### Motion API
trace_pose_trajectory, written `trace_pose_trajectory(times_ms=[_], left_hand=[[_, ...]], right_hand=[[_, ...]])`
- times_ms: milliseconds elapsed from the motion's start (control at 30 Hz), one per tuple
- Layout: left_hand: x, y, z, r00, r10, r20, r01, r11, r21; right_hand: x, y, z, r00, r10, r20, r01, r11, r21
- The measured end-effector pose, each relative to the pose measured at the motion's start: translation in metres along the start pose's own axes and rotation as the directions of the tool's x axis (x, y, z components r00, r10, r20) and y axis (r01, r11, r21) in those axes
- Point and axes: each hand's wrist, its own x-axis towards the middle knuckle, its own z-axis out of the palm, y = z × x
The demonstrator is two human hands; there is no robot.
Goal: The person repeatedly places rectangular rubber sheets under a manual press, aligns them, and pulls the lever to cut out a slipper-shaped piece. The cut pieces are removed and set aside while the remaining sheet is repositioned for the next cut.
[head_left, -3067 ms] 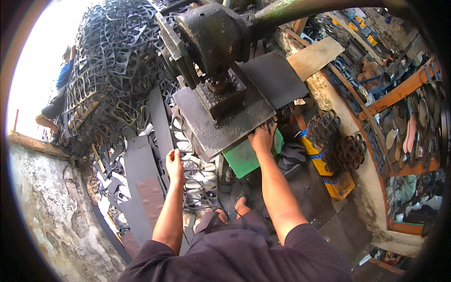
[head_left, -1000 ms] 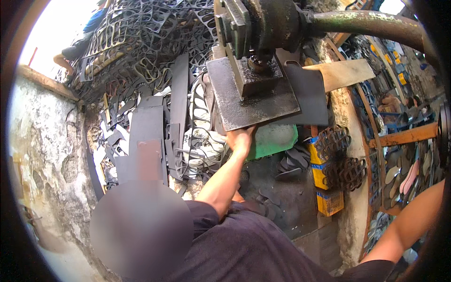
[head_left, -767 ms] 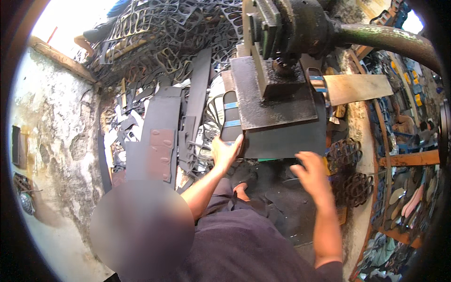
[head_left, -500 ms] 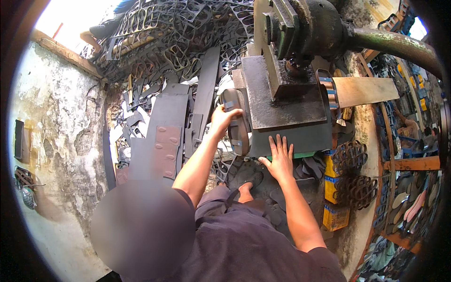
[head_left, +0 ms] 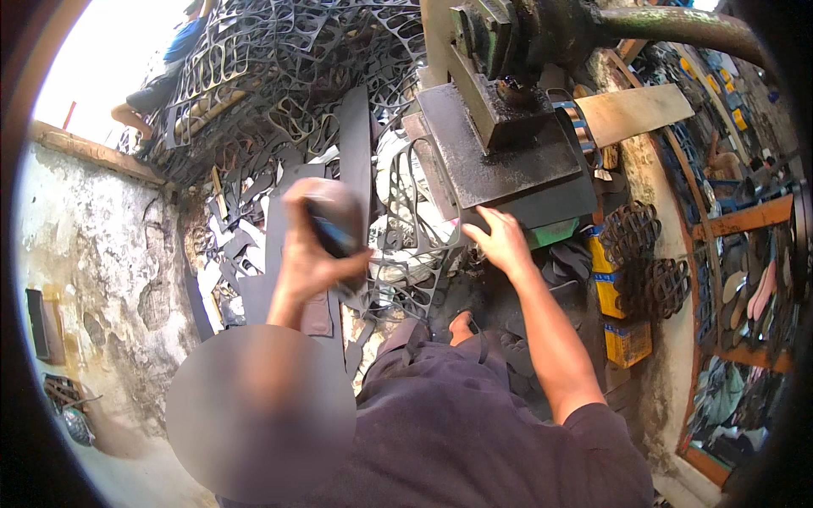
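While I sit below the press (head_left: 508, 93), my left hand (head_left: 309, 254) is raised out to the left, clenched around a dark oval piece (head_left: 332, 222) that looks like a cut sole blank with a blue streak on it; the piece is blurred, so I cannot tell its exact shape; its long axis seems to run up and away from me, tilted a little to the right; my right hand (head_left: 501, 241) lies flat and open, gripping nothing, fingertips touching the near edge of the dark sheet (head_left: 550, 203) that rests on the press's steel plate (head_left: 495, 157); the green block (head_left: 555, 230) shows just beside that hand, under the sheet's edge.

The relation that matters is this: the held piece is well to the left of the plate and lower in the picture, with the pile of punched-out rubber webbing (head_left: 406, 254) between them; the plate lies up and to the right of my left hand, and my right hand is plainly the nearer one to it; the left hand is the only one touching the piece.

Beyond the press, long dark strips (head_left: 356, 161) stand against a heap of cut-out scrap (head_left: 271, 76); yellow boxes (head_left: 622, 339) sit to my right.
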Motion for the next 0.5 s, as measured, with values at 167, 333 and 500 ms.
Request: trace_pose_trajectory(times_ms=[167, 333, 500], left_hand=[[-0.027, -0.008, 0.116, 0.943, 0.067, 0.326, -0.052, 0.997, -0.053], [-0.061, -0.045, 0.253, 0.94, 0.267, 0.214, -0.273, 0.962, 0.002], [-0.074, -0.03, 0.262, 0.819, 0.257, 0.513, -0.216, 0.966, -0.139]], right_hand=[[-0.076, -0.095, 0.0, 0.951, -0.2, -0.236, 0.306, 0.724, 0.618], [-0.087, -0.041, 0.035, 0.741, 0.416, -0.527, -0.214, 0.89, 0.403], [-0.138, -0.009, 0.044, 0.709, 0.612, -0.349, -0.186, 0.641, 0.745]])
